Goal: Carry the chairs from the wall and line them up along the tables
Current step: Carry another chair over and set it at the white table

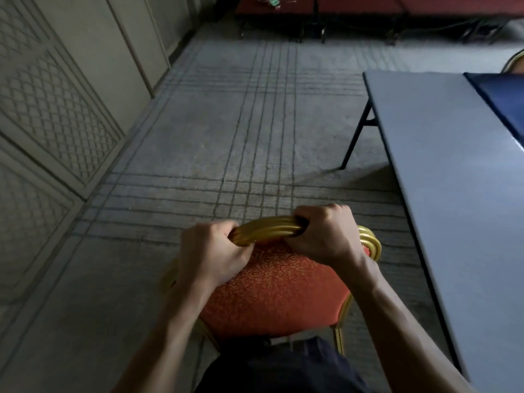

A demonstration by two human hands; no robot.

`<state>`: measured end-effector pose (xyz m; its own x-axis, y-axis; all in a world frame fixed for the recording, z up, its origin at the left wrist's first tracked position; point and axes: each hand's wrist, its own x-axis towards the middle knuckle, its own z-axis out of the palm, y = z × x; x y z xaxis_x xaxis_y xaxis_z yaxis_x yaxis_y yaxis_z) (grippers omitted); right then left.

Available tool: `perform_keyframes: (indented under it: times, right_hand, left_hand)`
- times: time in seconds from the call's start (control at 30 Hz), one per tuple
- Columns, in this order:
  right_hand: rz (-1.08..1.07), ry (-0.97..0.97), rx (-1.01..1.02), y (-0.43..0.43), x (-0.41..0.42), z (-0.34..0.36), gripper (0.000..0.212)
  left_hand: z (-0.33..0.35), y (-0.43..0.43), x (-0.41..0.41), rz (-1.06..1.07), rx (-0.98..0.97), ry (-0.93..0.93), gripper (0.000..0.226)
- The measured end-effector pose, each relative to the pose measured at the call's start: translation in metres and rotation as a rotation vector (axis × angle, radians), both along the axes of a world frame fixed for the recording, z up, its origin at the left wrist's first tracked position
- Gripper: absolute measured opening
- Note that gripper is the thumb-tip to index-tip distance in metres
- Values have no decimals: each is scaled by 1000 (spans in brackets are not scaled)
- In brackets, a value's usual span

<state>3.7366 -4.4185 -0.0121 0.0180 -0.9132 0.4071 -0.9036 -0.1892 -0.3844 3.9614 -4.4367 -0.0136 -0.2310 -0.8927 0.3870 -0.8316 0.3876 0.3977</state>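
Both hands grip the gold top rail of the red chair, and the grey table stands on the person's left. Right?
Not quite. The left hand and right hand do grip the gold top rail of the red chair, but the grey table stands on the person's right, as the head view shows.

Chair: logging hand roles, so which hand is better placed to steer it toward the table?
Probably the right hand: it grips the gold rail of the chair nearer the table; the left hand grips the wall side.
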Motion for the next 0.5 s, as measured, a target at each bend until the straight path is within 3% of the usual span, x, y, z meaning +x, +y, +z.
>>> perform_keyframes:
  times: [0.4, 0.5]
  right_hand:
    - [-289, -7, -21, -190, -83, 19, 44]
    - [-329, -26, -29, -238, -116, 11, 43]
  left_hand:
    - [34, -258, -95, -311, -99, -56, 32]
    - [32, -321, -134, -378, -44, -70, 31]
